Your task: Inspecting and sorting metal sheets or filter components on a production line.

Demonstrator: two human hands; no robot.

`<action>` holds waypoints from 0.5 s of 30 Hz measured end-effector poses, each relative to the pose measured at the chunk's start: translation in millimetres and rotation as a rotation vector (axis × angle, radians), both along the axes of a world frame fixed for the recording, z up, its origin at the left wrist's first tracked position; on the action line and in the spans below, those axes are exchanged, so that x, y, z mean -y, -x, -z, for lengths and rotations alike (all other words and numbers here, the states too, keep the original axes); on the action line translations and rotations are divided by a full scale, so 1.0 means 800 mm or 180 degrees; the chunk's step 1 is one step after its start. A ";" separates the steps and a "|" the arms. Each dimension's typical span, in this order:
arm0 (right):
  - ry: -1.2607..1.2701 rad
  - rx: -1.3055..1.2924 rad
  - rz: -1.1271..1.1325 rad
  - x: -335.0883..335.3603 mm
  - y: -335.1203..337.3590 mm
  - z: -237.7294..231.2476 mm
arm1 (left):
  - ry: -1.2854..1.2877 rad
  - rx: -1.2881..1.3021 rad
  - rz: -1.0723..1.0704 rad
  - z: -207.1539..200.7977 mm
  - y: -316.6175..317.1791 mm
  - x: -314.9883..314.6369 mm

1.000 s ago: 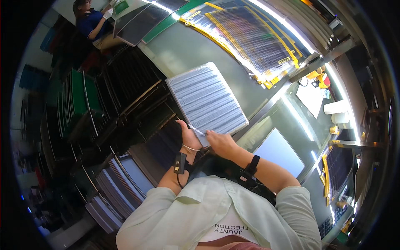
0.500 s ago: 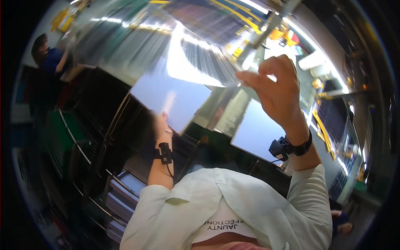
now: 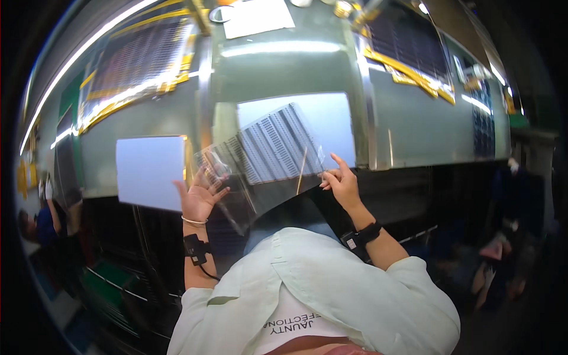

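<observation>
A clear plastic sheet (image 3: 275, 145) with rows of dark printed marks hangs tilted in front of me, partly over a white board (image 3: 334, 121) on the bench. My right hand (image 3: 343, 184) pinches its right edge between thumb and curled fingers, with the index finger stretched out. My left hand (image 3: 201, 196) is spread, palm up, at the sheet's left end. Some of its fingertips show through the clear film, and whether they touch it I cannot tell. Left of that hand lies a second white board (image 3: 151, 168).
Behind the boards stretches a greenish bench (image 3: 281, 71) with metal rails. Dark panels with yellow edges lie at the left (image 3: 139, 59) and right (image 3: 408, 38). White paper (image 3: 258, 18) lies at the back. Another person (image 3: 47, 222) is at the far left.
The sheet has come down from high ahead to low over the front board. My right hand has lowered with it, and my left hand has opened out beside its left end. My view has turned.
</observation>
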State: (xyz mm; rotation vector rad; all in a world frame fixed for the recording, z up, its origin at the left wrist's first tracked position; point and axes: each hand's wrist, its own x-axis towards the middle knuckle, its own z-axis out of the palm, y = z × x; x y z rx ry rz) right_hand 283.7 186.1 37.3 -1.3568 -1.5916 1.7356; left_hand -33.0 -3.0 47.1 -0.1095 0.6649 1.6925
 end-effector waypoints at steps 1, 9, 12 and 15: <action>0.0188 0.0040 0.0240 0.009 -0.018 0.009 | 0.0051 0.0020 0.0098 0.016 -0.004 -0.007; 0.0173 0.0302 0.1113 -0.038 -0.090 0.031 | 0.1595 -0.3098 0.0689 0.038 -0.038 -0.149; -0.0963 0.1140 0.0926 -0.053 -0.101 0.053 | 0.1529 -0.3276 0.0756 0.041 -0.037 -0.181; -0.1113 0.1336 0.1063 -0.049 -0.090 0.059 | 0.1535 -0.3392 0.0819 0.055 -0.023 -0.186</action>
